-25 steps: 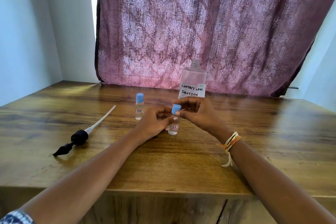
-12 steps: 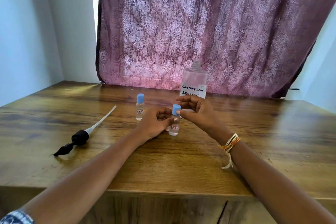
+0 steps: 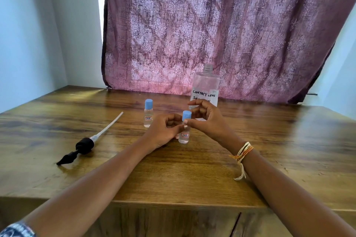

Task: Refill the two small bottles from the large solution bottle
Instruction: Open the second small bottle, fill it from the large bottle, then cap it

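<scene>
A small clear bottle (image 3: pixel 184 137) with a blue cap stands on the wooden table (image 3: pixel 192 175), just in front of me. My left hand (image 3: pixel 165 131) holds it by the body from the left. My right hand (image 3: pixel 209 121) hovers beside the cap with its fingers curled and lifted off; only the thumb tip touches the bottle just under the cap. A second small capped bottle (image 3: pixel 148 113) stands further back on the left. The large clear bottle (image 3: pixel 206 82), labelled "Contact Lens Solution", stands uncapped behind my right hand.
A black pump head with a long white dip tube (image 3: pixel 85 145) lies on the table to the left. A purple patterned curtain (image 3: pixel 212 25) hangs behind the table. The table's front edge runs just below my forearms.
My right hand's fingers, which pinched the blue cap a second ago, have opened and lifted off it. The left hand keeps hold of the bottle, which has stayed put.
</scene>
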